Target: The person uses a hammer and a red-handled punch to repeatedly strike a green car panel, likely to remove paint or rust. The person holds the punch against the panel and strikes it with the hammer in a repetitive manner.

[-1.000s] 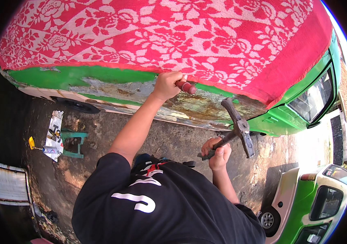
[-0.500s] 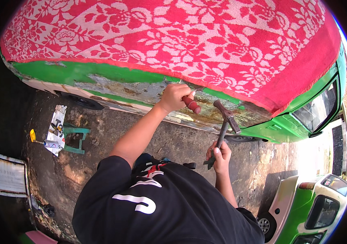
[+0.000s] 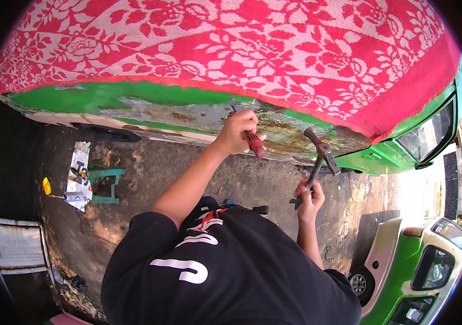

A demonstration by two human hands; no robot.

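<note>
My left hand (image 3: 237,132) is closed around the red handle of a screwdriver (image 3: 256,146); a bit of dark shaft shows beyond my knuckles, against the scraped side panel (image 3: 198,115) of a green vehicle. Whether its tip touches the metal I cannot tell. In my right hand (image 3: 309,200) is a hammer (image 3: 323,149), gripped by its dark handle. The hammer's rusty head is raised to the right of the screwdriver's butt end, apart from it. Bare grey metal and brown rust show where the panel's green paint is gone.
A red and pink floral cloth (image 3: 231,43) covers the top of the vehicle. On the ground at left stand a green stool (image 3: 106,184) and a spray can (image 3: 73,196) on a printed sheet (image 3: 82,162). Another green and white vehicle (image 3: 410,265) is parked at lower right.
My right hand has swung the hammer rightward, widening the gap to the screwdriver. My left hand keeps its grip at about the same spot, and more of the shaft shows now.
</note>
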